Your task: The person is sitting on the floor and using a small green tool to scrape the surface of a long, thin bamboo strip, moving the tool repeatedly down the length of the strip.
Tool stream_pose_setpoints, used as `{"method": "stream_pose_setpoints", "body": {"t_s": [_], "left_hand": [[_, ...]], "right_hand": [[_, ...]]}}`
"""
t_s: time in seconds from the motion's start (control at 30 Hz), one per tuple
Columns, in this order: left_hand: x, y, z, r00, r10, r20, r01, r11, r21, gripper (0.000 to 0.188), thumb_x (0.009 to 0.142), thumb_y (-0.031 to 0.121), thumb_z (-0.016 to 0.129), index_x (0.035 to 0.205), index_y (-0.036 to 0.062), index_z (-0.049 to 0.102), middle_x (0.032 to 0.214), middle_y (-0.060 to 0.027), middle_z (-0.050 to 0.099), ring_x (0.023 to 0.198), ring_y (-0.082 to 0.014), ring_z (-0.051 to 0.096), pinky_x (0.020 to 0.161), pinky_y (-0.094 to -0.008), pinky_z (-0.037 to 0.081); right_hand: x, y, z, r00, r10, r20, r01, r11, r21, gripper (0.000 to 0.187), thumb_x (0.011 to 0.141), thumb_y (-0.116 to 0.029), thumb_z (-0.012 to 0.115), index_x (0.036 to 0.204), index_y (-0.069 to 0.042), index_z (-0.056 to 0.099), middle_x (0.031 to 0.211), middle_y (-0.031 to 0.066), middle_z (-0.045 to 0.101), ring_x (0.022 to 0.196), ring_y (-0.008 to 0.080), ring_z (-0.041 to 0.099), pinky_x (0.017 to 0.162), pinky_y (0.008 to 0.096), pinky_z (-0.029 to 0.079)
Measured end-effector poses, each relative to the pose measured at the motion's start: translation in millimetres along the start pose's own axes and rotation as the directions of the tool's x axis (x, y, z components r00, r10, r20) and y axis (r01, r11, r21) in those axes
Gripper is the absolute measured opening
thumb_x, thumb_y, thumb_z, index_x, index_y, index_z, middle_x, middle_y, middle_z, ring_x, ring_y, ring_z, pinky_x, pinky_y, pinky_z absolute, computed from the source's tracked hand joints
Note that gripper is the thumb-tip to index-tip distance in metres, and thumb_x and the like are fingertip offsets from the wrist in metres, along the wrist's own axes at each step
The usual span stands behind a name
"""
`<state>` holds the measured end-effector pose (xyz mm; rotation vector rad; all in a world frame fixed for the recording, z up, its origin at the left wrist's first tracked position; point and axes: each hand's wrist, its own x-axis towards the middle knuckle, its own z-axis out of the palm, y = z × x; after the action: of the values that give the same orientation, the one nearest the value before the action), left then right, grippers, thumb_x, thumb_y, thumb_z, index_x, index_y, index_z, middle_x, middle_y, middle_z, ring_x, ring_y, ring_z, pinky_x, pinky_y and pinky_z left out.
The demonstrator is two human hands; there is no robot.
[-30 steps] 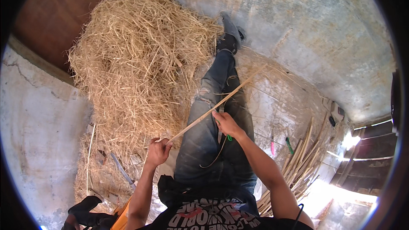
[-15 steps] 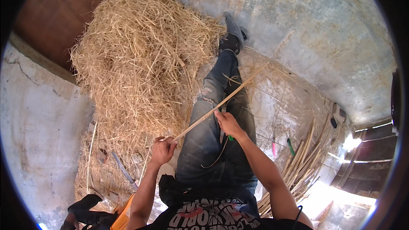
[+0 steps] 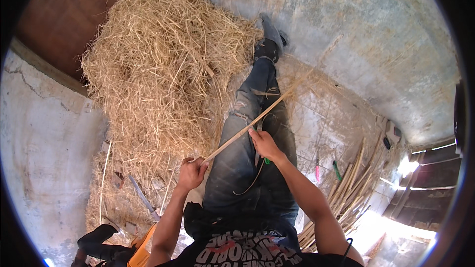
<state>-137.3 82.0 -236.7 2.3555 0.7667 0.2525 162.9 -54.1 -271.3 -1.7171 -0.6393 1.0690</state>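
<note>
A long, pale bamboo strip (image 3: 232, 141) slants across my outstretched legs, from lower left to upper right. My left hand (image 3: 192, 174) is closed round its lower end. Midway along it, my right hand (image 3: 264, 144) is closed with the thumb against the strip. Under that palm shows a bit of a green-handled tool (image 3: 267, 160), the rest mostly hidden by the fingers. A thin curled shaving (image 3: 253, 185) hangs over my jeans below the right hand. More fine curls lie by the strip's far part.
A big straw heap (image 3: 158, 69) rises on the left. Several bamboo strips (image 3: 349, 188) lie at right, near a green tool (image 3: 337, 170) and a pink-handled one (image 3: 317, 172). A long blade (image 3: 142, 195) rests at lower left, above an orange object (image 3: 140, 254). Walls stand ahead and left.
Both hands stay almost in place on the strip. The thin curls beside its far part have shifted a little.
</note>
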Motion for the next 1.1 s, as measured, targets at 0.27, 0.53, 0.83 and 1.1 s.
{"method": "stream_pose_setpoints", "body": {"t_s": [0.27, 0.53, 0.83, 1.1], "left_hand": [[4, -3, 1, 1.000, 0.006, 0.027, -0.005, 0.999, -0.032, 0.028, 0.105, 0.026, 0.062, 0.085, 0.0066, 0.067, 0.059, -0.0128, 0.057, 0.064, -0.0389, 0.063, 0.091, -0.0491, 0.051], [8, 0, 9, 1.000, 0.024, -0.004, -0.024, 1.000, 0.007, 0.028, 0.105, 0.029, 0.062, 0.087, 0.0080, 0.067, 0.059, -0.0122, 0.059, 0.064, -0.0377, 0.065, 0.095, -0.0497, 0.051], [16, 4, 4, 0.998, 0.061, 0.015, -0.061, 0.998, 0.021, 0.031, 0.105, 0.030, 0.062, 0.084, 0.0078, 0.066, 0.058, -0.0133, 0.059, 0.065, -0.0388, 0.065, 0.093, -0.0492, 0.052], [18, 6, 7, 0.999, 0.044, -0.031, -0.044, 0.999, -0.021, 0.033, 0.105, 0.030, 0.063, 0.081, 0.0070, 0.064, 0.060, -0.0158, 0.059, 0.066, -0.0420, 0.065, 0.086, -0.0507, 0.052]], "right_hand": [[5, -19, -33, 0.822, 0.262, 0.505, -0.482, 0.792, 0.375, 0.056, 0.109, -0.057, 0.051, 0.075, -0.013, 0.045, 0.053, -0.0033, 0.031, 0.038, 0.0091, 0.031, 0.038, 0.0303, 0.024], [-3, -3, 0, 0.997, 0.073, 0.031, -0.073, 0.997, -0.014, 0.062, 0.107, -0.057, 0.055, 0.066, -0.013, 0.041, 0.053, 0.0015, 0.043, 0.038, 0.0119, 0.039, 0.038, 0.0319, 0.028], [3, -18, -36, 0.800, 0.250, 0.545, -0.493, 0.792, 0.360, 0.057, 0.107, -0.059, 0.053, 0.075, -0.015, 0.042, 0.054, -0.0070, 0.029, 0.038, 0.0067, 0.025, 0.038, 0.0289, 0.019], [12, -7, -23, 0.992, -0.015, 0.124, 0.022, 0.998, -0.058, 0.060, 0.112, -0.055, 0.045, 0.078, -0.006, 0.054, 0.056, 0.0017, 0.045, 0.047, 0.0145, 0.046, 0.048, 0.0355, 0.039]]}}
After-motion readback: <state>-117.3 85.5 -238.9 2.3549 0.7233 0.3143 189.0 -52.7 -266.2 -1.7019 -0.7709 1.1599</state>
